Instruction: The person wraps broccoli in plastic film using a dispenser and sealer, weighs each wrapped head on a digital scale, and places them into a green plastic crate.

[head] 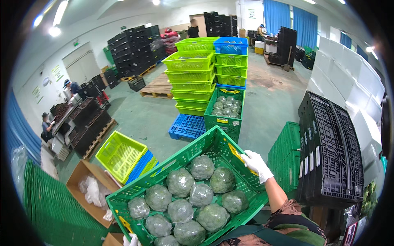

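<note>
A green perforated plastic crate [172,164] is tilted in front of me, holding several plastic-wrapped broccoli heads [180,182]. White-gloved, my right hand [256,165] grips the yellow handle on its far right end. At the bottom edge my left hand [132,240], also in a white glove, is at the opposite end beside the other yellow handle [125,224]; only part of it shows. Beyond the crate, another green crate [224,120] with wrapped heads tops a low stack.
Stacked lime crates [194,76] stand ahead near a blue plastic pallet [187,126]. Left are an open cardboard box [80,181], a tilted lime crate [121,155] and nested green crates [55,209]. Black folded crates [332,150] rise at right. Several people work farther off.
</note>
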### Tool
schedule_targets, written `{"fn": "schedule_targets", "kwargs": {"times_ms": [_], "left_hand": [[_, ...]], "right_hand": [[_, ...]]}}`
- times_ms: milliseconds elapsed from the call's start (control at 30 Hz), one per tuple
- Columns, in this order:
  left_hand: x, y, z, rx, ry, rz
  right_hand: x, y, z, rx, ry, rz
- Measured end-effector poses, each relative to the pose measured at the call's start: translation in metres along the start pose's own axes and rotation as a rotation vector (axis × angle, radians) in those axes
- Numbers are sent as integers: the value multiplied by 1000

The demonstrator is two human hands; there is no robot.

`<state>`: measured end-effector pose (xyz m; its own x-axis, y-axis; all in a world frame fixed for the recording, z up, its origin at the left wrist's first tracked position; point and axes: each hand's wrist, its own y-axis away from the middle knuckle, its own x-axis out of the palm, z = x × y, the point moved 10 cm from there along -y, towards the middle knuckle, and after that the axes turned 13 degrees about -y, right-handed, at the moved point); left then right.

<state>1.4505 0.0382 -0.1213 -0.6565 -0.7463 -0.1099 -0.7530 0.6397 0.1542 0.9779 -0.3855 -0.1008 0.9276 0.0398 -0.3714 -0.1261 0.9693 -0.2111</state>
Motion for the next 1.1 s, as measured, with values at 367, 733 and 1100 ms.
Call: {"fn": "schedule_targets", "kwargs": {"times_ms": [367,733,1100], "left_hand": [[3,-110,7,95,-100,168],[29,-248,26,263,-154,363],[47,-307,47,225,-29,555]], "right_hand": [[22,42,-47,24,-57,-245],[37,97,-72,101,-104,-462],[42,135,-34,211,-185,-513]]}}
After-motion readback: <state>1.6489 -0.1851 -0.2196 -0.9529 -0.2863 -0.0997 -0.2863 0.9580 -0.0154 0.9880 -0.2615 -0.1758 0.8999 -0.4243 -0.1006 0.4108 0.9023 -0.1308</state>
